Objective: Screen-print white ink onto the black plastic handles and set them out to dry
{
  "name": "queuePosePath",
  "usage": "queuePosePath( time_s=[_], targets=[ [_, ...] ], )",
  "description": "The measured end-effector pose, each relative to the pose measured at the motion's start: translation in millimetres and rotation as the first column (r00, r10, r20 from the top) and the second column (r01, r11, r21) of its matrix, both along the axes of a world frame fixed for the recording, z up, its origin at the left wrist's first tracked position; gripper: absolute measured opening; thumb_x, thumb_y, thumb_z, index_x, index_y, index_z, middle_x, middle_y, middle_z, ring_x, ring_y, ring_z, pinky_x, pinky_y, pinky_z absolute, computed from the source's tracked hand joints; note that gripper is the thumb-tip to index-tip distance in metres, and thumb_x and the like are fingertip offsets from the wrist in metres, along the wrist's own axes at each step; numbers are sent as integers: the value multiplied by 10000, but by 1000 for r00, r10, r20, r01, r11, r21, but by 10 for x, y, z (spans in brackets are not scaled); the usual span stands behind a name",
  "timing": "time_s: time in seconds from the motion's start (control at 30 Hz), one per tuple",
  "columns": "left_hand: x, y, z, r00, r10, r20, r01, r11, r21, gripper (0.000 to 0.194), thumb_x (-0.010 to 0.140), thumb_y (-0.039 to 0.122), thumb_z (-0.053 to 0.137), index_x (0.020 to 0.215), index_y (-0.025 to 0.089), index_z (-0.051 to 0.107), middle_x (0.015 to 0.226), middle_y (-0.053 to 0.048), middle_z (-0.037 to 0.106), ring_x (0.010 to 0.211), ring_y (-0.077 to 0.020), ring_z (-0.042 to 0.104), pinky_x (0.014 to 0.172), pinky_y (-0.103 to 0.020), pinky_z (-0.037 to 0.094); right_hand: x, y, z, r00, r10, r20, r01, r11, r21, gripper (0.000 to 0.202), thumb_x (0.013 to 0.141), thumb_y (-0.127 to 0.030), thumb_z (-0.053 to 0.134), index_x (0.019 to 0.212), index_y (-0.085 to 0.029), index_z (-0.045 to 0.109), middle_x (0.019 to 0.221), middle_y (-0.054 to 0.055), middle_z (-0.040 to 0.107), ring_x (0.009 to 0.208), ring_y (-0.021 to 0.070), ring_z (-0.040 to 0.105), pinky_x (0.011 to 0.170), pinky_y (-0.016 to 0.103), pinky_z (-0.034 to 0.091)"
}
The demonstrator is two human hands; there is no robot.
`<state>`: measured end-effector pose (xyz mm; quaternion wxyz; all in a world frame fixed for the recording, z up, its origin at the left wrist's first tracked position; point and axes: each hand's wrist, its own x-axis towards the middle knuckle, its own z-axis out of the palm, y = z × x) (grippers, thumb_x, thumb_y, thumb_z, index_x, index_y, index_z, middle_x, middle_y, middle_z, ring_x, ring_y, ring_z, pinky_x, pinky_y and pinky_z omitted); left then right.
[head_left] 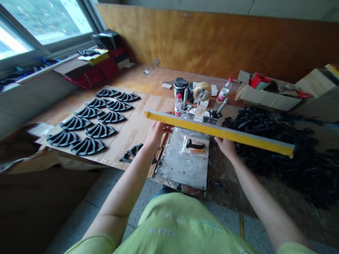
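Note:
A long yellow-edged frame (219,133), resembling a screen-printing frame seen nearly edge-on, is raised at a slant above the metal base plate (182,169). My left hand (156,133) grips it near its left end, fingers partly hidden behind the edge. Farther right, my right hand (225,145) is closed at its lower edge, fingertips out of sight. Beneath the frame, a black handle-shaped part (195,144) rests on a small pad on the plate. Clamps (215,113) stand behind the frame.
Black fan-shaped parts (100,130) lie in rows on cardboard (137,106) at left. A pile of black parts (286,151) covers the right side. Behind are a tape roll (202,91), a black tub (180,86), a bottle (224,91) and an open carton (265,97).

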<state>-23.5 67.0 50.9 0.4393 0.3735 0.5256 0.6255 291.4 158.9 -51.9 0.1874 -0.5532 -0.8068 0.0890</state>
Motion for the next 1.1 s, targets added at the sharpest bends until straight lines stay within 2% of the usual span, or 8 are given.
queuePosePath(
  time_s=[0.17, 0.27, 0.37, 0.47, 0.6, 0.7, 0.83, 1.1],
  targets=[
    [121, -94, -42, 993, 103, 64, -102, 994, -26, 565, 880, 622, 429, 1184, 169, 577, 875, -54, 685, 746, -134, 635, 615, -226, 499, -402, -409, -354, 946, 322, -35, -324, 945, -43, 187, 837, -226, 622, 1021, -213, 654, 979, 75, 641, 990, 251, 571, 891, 390, 453],
    [265, -512, -299, 998, 28, 63, -14, 977, -215, 611, 833, 665, 484, 1133, 147, 609, 864, -87, 697, 698, -137, 623, 559, -214, 473, -561, -471, -198, 932, 353, -82, -357, 934, -28, 95, 870, -234, 586, 939, -213, 650, 916, 72, 611, 941, 246, 567, 869, 384, 458],
    [441, -958, -626, 979, -97, 180, 168, 882, -440, 681, 764, 717, 533, 1104, 131, 608, 862, -120, 705, 680, -161, 634, 505, -219, 453, -893, -713, -13, 873, 461, -157, -458, 887, 57, 114, 899, -260, 563, 974, -218, 637, 930, 78, 593, 958, 256, 542, 871, 389, 449],
    [414, -1255, -930, 954, 155, 255, -18, 883, -470, 629, 750, 733, 527, 986, 153, 587, 794, -65, 669, 655, -145, 626, 501, -207, 438, -1425, -1169, 51, 769, 623, -142, -611, 782, 120, 170, 933, -237, 505, 1031, -189, 636, 947, 90, 591, 955, 252, 518, 881, 390, 428],
    [-159, -1576, -1313, 855, 491, 164, -345, 777, -527, 577, 705, 741, 552, 746, 166, 526, 627, 8, 566, 541, -107, 548, 471, -196, 392, -2203, -1549, -58, 648, 757, -91, -757, 652, 38, 246, 957, -300, 482, 1122, -190, 627, 1004, 84, 617, 983, 232, 512, 872, 357, 409],
    [-750, -1830, -1628, 822, 570, -11, -454, 642, -619, 582, 745, 752, 448, 740, 174, 514, 666, -15, 604, 553, -118, 552, 477, -218, 409, -2733, -1487, -231, 675, 738, 20, -732, 673, -106, 246, 958, -304, 474, 1107, -204, 642, 1000, 83, 634, 995, 231, 508, 863, 346, 390],
    [-1286, -2009, -1989, 823, 512, -245, -506, 467, -725, 534, 872, 657, 229, 778, 187, 465, 763, -56, 652, 578, -126, 581, 497, -237, 447, -3265, -1313, -504, 698, 677, 232, -616, 733, -288, 283, 964, -314, 429, 1092, -198, 654, 1005, 117, 650, 1031, 256, 494, 868, 375, 354],
    [-1645, -1987, -2208, 895, 247, -371, -444, 436, -783, 509, 898, 619, 280, 778, 190, 526, 620, -54, 658, 562, -192, 620, 541, -290, 455, -3587, -1279, -740, 759, 580, 295, -489, 807, -331, 368, 986, -328, 327, 1100, -188, 648, 1018, 130, 664, 1055, 263, 491, 874, 385, 334]
  ],
)
